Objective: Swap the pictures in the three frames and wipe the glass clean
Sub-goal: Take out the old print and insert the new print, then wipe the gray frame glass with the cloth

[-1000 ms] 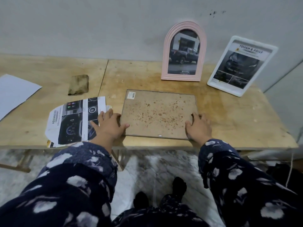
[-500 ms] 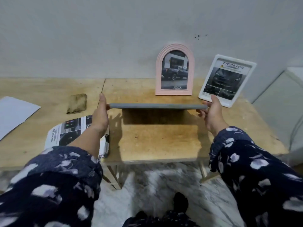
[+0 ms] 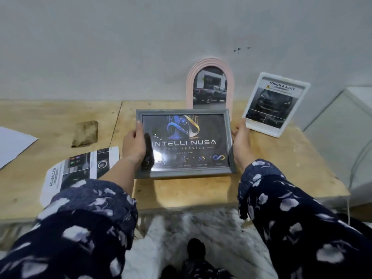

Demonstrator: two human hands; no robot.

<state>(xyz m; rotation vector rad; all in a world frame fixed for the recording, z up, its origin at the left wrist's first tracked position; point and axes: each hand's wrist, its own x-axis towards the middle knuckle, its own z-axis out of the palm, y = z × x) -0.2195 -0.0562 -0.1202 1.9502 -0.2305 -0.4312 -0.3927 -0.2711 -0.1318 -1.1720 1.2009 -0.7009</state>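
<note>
I hold a grey picture frame (image 3: pixel 185 143) tilted up above the table, glass side towards me, showing a dark "INTELLI NUSA" picture. My left hand (image 3: pixel 133 146) grips its left edge, thumb on the front. My right hand (image 3: pixel 240 141) grips its right edge. Behind it a pink arched frame (image 3: pixel 210 85) with a truck photo leans on the wall. To the right leans a white frame (image 3: pixel 275 103) with a "TOUGH & AGILE" car picture. A brown cloth (image 3: pixel 85 133) lies on the table at the left. A loose printed car picture (image 3: pixel 80 170) lies beside my left arm.
The wooden table (image 3: pixel 281 158) runs along a grey wall, with a seam left of the grey frame. A white sheet of paper (image 3: pixel 14 146) lies at the far left. A white box-like object (image 3: pixel 342 137) stands past the table's right end.
The grey frame lay face down on the table. Both hands lifted it by its side edges and turned it over, so its glass front now faces me.
</note>
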